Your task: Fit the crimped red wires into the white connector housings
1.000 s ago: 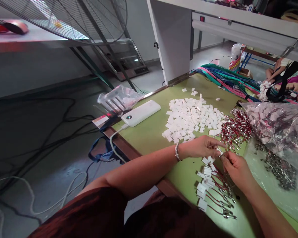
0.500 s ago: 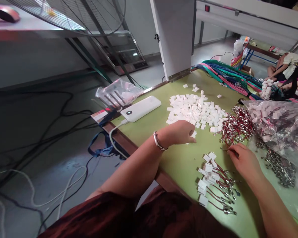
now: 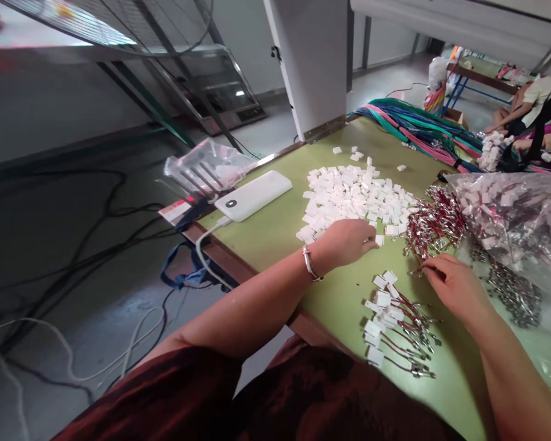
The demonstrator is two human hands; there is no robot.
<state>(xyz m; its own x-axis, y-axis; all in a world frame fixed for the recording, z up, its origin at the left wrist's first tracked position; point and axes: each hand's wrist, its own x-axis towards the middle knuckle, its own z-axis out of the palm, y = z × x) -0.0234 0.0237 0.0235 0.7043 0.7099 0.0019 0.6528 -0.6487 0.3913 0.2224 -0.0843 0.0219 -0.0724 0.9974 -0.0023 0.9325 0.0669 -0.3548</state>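
My left hand is closed at the near edge of a heap of white plastic connector housings, with one white connector housing at its fingertips. Beside the pile of short red wires with metal terminals, my right hand pinches a short wire whose metal end sticks out to the left. Below the hands lies a group of white housings with red wires fitted, their metal ends pointing right.
A white power bank with a cable lies at the table's left edge. Clear bags of white parts and loose metal terminals are on the right. Bundled coloured cables stretch across the back, with other people beyond.
My left hand has moved right, closer to my right hand, with a white connector housing at its fingertips. My right hand stays near the wire pile. The view has shifted slightly.
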